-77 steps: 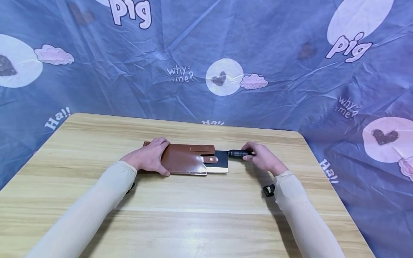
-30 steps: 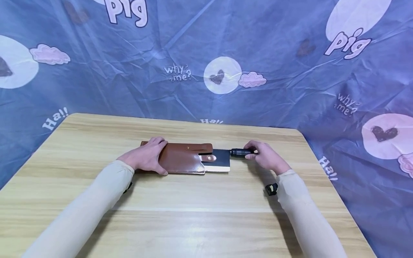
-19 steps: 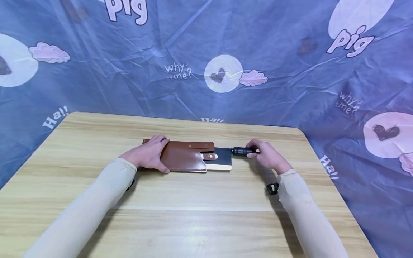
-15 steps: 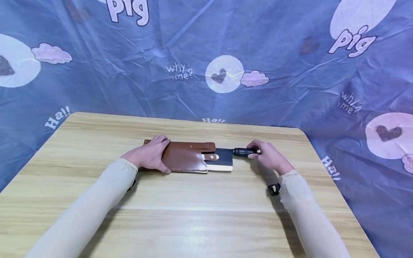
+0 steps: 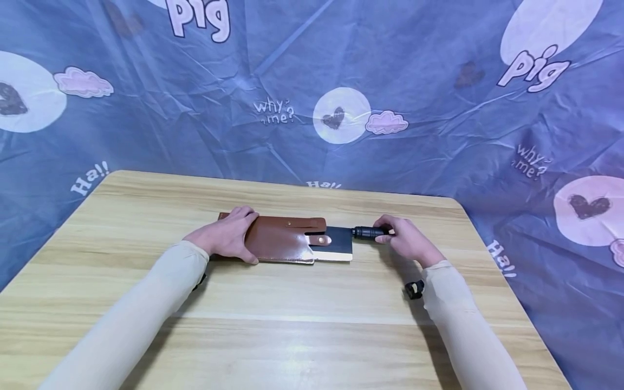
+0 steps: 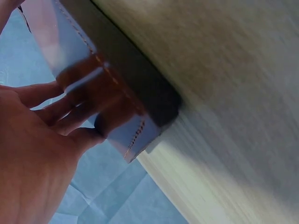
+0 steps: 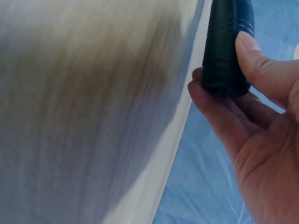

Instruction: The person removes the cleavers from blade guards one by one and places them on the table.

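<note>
A brown leather sheath point(image 5: 280, 244) lies flat on the table, a cleaver point(image 5: 340, 239) partly inside it. A short stretch of dark blade with a bright lower edge shows at the sheath's right end; the rest is hidden. My left hand point(image 5: 226, 236) holds the sheath's left part, fingers over the far edge and thumb at the near edge. In the left wrist view, fingertips touch the shiny leather point(image 6: 77, 39) near its stitched corner. My right hand point(image 5: 404, 238) pinches the end of the black handle point(image 5: 365, 233). The right wrist view shows the thumb on the handle point(image 7: 226, 51), fingers opposite.
The wood-grain table point(image 5: 292, 346) has rounded far corners. Behind it hangs a wrinkled blue cloth point(image 5: 209, 135) printed with hearts, clouds and words. The sheath's strap with a snap point(image 5: 321, 240) lies unfastened over the blade.
Since the oldest frame, the cleaver has slid slightly right, so a little more blade shows. My right hand has moved right with the handle; the left hand stays on the sheath.
</note>
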`<action>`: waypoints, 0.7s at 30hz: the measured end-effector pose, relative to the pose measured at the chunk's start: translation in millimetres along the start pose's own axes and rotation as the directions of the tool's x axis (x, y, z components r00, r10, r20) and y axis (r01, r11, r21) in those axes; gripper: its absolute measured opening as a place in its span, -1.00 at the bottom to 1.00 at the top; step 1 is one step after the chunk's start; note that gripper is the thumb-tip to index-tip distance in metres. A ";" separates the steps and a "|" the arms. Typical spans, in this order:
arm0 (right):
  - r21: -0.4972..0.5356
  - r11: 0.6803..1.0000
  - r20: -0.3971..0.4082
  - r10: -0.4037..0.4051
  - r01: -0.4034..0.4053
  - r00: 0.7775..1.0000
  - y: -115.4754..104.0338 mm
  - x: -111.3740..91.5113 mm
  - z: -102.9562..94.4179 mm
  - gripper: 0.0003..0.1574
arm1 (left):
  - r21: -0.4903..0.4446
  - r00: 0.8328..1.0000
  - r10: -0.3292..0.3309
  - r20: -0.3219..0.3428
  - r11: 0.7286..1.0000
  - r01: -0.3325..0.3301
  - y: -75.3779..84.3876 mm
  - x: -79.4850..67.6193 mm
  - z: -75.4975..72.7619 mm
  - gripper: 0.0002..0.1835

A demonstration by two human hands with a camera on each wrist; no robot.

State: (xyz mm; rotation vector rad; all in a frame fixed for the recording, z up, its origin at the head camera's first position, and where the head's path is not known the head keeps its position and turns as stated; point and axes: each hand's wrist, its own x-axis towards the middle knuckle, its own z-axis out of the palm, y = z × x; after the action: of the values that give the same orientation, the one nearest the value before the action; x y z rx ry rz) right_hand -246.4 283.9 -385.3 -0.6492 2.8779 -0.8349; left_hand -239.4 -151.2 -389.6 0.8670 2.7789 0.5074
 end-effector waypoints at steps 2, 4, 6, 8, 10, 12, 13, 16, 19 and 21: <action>-0.003 1.000 0.001 -0.003 0.003 1.000 -0.3 0.1 -0.2 -0.74 | 0.001 1.000 0.004 -0.003 1.000 -0.004 0.3 -0.2 -0.1 0.23; -0.003 1.000 0.002 -0.004 0.004 1.000 0.0 0.2 -0.1 -0.74 | 0.002 1.000 0.006 -0.002 1.000 -0.006 0.3 -0.6 -0.1 0.23; 0.002 1.000 0.005 -0.004 0.004 1.000 0.7 0.1 0.0 -0.74 | 0.003 1.000 0.005 0.000 1.000 -0.005 0.0 -1.2 -0.1 0.22; 0.008 1.000 0.006 -0.001 0.001 1.000 1.7 -0.1 0.1 -0.74 | 0.002 1.000 0.005 0.001 1.000 -0.005 -0.6 -1.8 0.0 0.21; 0.013 1.000 0.006 0.003 -0.003 1.000 2.5 -0.7 0.1 -0.74 | 0.004 1.000 0.004 0.000 1.000 -0.004 -1.0 -2.4 0.1 0.21; 0.019 1.000 0.005 0.009 -0.009 1.000 3.1 -1.6 -0.3 -0.74 | 0.008 1.000 0.005 -0.002 1.000 -0.005 -1.3 -2.8 0.1 0.22; 0.022 1.000 0.005 0.012 -0.013 1.000 3.4 -2.0 -0.4 -0.74 | 0.009 1.000 0.006 -0.003 1.000 -0.006 -1.3 -2.8 0.0 0.22; 0.031 0.999 0.007 0.019 -0.019 1.000 3.5 -3.3 -0.8 -0.73 | 0.009 1.000 0.009 -0.006 1.000 -0.009 -1.5 -2.7 -0.1 0.22; 0.032 0.999 0.004 0.028 -0.028 1.000 3.0 -3.9 -0.9 -0.73 | 0.005 1.000 0.014 -0.013 1.000 -0.014 -1.9 -2.8 -0.1 0.22; 0.032 0.999 0.001 0.032 -0.032 0.999 2.6 -4.0 -0.9 -0.72 | 0.008 1.000 0.015 -0.015 1.000 -0.015 -2.3 -3.3 0.2 0.22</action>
State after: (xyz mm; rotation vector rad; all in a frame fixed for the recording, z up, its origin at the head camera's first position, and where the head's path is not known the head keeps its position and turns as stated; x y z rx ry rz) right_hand -243.9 288.0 -386.1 -0.5979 2.8603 -0.8739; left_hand -237.9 -154.9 -390.4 0.8899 2.7921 0.5079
